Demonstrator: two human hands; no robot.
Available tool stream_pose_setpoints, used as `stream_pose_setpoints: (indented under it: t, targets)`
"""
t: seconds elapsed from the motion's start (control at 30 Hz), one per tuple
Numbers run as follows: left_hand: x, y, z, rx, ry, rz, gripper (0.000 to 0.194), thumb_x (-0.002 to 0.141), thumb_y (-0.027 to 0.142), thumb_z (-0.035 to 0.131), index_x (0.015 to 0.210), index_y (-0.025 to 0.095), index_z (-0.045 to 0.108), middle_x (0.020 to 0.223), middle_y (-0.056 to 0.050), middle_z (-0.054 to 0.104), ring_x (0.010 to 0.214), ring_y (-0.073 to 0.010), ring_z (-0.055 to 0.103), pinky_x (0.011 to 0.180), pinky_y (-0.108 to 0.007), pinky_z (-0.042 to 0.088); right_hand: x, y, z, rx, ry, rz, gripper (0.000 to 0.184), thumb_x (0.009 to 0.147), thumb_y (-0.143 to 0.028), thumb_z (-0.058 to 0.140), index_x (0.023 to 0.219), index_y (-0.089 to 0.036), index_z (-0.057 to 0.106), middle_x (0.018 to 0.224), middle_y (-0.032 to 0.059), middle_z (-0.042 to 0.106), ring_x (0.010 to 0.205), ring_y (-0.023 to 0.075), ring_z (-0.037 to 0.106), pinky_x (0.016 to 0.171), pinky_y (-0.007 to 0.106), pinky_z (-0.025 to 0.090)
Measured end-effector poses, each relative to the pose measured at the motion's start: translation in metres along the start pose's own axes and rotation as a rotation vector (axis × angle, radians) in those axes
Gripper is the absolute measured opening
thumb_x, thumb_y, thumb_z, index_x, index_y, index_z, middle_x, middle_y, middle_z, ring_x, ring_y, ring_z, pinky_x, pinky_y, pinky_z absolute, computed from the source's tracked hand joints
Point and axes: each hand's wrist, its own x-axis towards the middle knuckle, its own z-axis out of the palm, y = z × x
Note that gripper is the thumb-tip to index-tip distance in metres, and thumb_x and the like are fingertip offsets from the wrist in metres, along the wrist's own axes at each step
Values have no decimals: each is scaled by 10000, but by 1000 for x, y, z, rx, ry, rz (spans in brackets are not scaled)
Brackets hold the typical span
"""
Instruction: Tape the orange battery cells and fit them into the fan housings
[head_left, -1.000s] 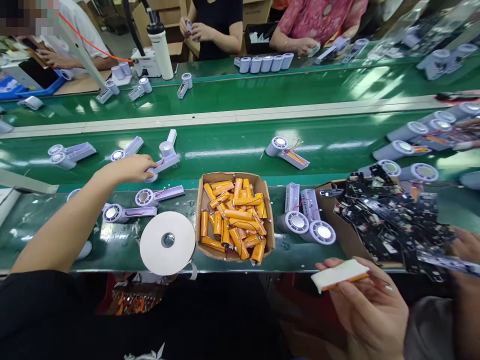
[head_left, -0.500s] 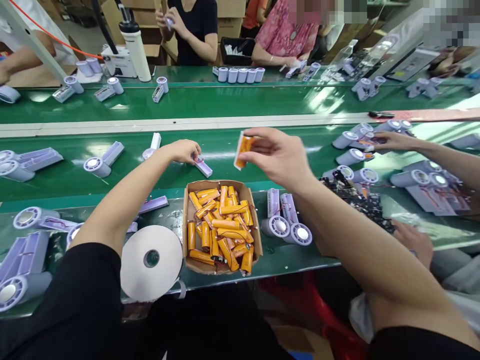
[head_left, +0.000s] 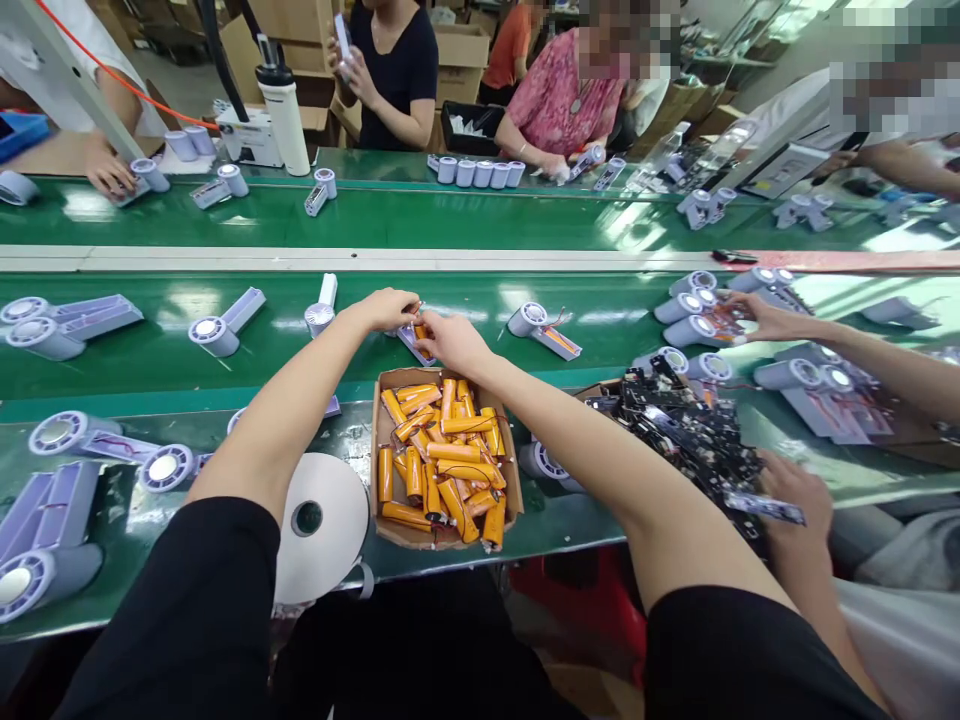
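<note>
Beyond the carton [head_left: 514, 490], the left hand [head_left: 391, 308] grips the lilac housing [head_left: 410, 345] and the right hand [head_left: 452, 342] an orange cell [head_left: 421, 333]: align both squarely before pressing.

- Left hand [head_left: 395, 308] gripping a lavender housing [head_left: 411, 348], out over the green belt [head_left: 469, 293]!
- Right hand [head_left: 454, 342] right up against it, pinching an orange battery [head_left: 423, 345] at the open handle.
- Just nearer the body, a cardboard box [head_left: 405, 538] heaped with orange cells [head_left: 459, 451], white tape roll [head_left: 334, 532] beside it.
- Over on the right, a co-worker's hand [head_left: 761, 316] is among more housings [head_left: 694, 328].
</note>
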Motion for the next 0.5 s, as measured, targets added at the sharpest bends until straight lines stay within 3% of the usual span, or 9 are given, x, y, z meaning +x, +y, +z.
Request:
stream_pose_setpoints:
  t: [0.1,0.23,0.37,0.5]
  targets:
    - [2,5,4,-14,38,-23,250,940,362,625,1110,244,765,1104,-47,827,982,-218,710,834,-281,472,1,-4,-2,-82,-71,6,514,1044,-363,708,1528,-198,647,1328,203,819,1222,392,781,1060,460,596]
    - [7,12,9,-28,69,-44,200,924,312,647,1061,237,772,1094,-47,829,984,-213,711,830,-286,477,12,-9,1,-146,-162,2,456,1068,-364,633,1502,-241,698,1395,176,798,1294,376,757,1083,450,594]
    - [12,23,11,-47,114,-88,175,927,297,665,1039,229,781,1045,-61,822,992,-237,706,891,-315,502,24,-15,3,-196,-217,38,480,1038,-404,657,1452,-176,741,1424,228,772,1284,379,765,1059,432,611]
    - [-14,43,1,-58,214,-163,303,964,265,644,1238,195,751,1259,-135,790,1205,-295,680,1048,-386,497,26,-7,-5,-226,-202,38,464,1083,-416,589,1411,-145,771,1397,258,774,1311,404,747,1097,474,586]
